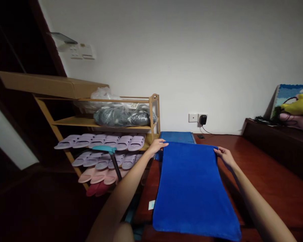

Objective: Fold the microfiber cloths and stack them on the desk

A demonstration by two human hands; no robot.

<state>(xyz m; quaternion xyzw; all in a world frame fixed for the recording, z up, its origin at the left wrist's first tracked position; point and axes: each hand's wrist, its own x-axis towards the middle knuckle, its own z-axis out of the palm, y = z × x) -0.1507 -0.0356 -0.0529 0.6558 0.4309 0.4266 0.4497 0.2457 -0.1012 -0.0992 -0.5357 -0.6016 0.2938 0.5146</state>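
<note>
A bright blue cloth (192,188) is spread out between my two hands, its near edge hanging toward me over the dark red wooden surface (270,168). My left hand (158,147) pinches the cloth's far left corner. The far right corner is held in the closed fingers of my right hand (224,157). Just behind the cloth's far edge lies a flat blue item (178,137), partly covered. A small white label (152,205) shows at the cloth's left edge.
On the left stands a wooden rack (153,114) with lilac slippers (136,142), a plastic-wrapped bundle (123,116) and a cardboard box (53,85). A teal-topped handle (104,148) rises before it. A black plug (203,119) is in the wall. Plush toys (300,106) sit far right.
</note>
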